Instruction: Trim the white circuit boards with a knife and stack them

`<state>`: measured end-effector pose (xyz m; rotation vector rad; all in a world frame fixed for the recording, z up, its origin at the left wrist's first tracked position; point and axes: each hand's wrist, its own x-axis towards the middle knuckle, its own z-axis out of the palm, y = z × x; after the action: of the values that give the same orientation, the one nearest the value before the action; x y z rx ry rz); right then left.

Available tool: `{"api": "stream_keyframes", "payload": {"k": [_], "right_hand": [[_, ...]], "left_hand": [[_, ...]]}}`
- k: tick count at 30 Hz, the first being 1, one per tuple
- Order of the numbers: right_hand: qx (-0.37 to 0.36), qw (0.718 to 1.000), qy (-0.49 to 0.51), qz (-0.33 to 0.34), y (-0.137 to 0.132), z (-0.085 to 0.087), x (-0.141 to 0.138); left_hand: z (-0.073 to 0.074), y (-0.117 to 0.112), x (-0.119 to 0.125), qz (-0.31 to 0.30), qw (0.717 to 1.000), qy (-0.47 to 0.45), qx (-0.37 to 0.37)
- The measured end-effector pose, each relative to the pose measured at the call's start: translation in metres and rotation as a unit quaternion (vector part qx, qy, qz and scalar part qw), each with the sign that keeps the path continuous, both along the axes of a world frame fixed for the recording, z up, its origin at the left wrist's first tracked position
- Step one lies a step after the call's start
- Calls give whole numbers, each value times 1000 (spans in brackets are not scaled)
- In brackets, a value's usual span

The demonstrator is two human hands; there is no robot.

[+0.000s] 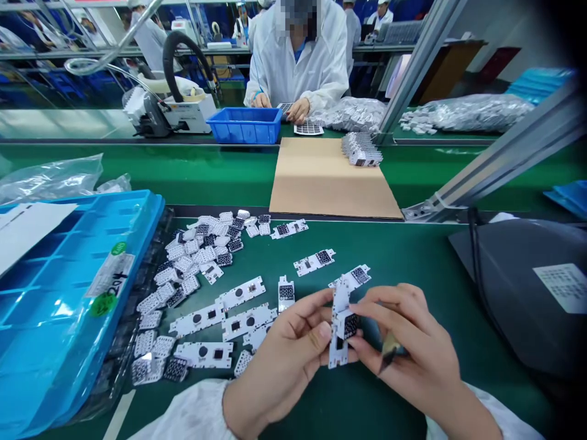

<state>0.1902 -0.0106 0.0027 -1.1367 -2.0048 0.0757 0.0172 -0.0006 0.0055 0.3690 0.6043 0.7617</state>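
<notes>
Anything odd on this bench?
White circuit boards lie scattered and overlapping on the green mat, at mixed angles, unlike the tidy stack on the cardboard sheet beyond. Any damage on them is too small to tell.

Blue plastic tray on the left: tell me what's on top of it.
The blue plastic tray carries a white paper sheet and a handwritten label with green stickers. What lies beneath the sheet is hidden.
</notes>
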Motion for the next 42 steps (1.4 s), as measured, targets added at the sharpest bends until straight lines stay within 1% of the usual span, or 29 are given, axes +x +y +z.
{"api": "stream_keyframes", "payload": {"k": [2, 4, 7, 9, 11, 14, 16, 19, 22, 29, 32, 37, 40, 42], "right_hand": [[-4, 1000, 11, 11, -1, 2, 0], [-10, 1000, 17, 19, -3, 5, 0], [-14, 1000, 19, 15, -3, 10, 2], [-11, 1000, 20, 11, -3, 11, 2], [-5, 1000, 10, 6, -2, 11, 1], [3, 1000, -18, -3, -2, 8, -2], [3, 999, -31, -5, -2, 6, -4], [0, 999, -47, -10, -2, 4, -6], [3, 998, -58, -15, -2, 6, -5], [-7, 998, -59, -23, -3, 11, -3], [-5, 998, -58, -23, -3, 11, -1], [-12, 998, -65, -22, -4, 12, 1], [-7, 998, -64, -21, -4, 13, 1], [-4, 997, -68, -18, -3, 13, 0]], "left_hand": [[-1, 1, -1, -9, 1000, 5, -3], [-1, 1, -2, -17, 1000, 13, -23], [-1, 1, -1, -28, 998, 42, -36], [1, 2, 1, -25, 996, 83, -4], [2, 2, 4, -27, 989, 133, 51], [1, 0, 6, -51, 977, 174, 111], [-2, -4, 4, -64, 976, 170, 120], [-7, -10, -1, -79, 980, 134, 123], [-8, -10, -4, -95, 980, 116, 132], [4, 1, -1, -110, 963, 157, 189], [5, 3, -3, -118, 956, 182, 198], [5, 3, -7, -145, 926, 243, 250], [6, 2, -7, -137, 913, 251, 291], [7, 2, -6, -126, 913, 251, 297]]}}
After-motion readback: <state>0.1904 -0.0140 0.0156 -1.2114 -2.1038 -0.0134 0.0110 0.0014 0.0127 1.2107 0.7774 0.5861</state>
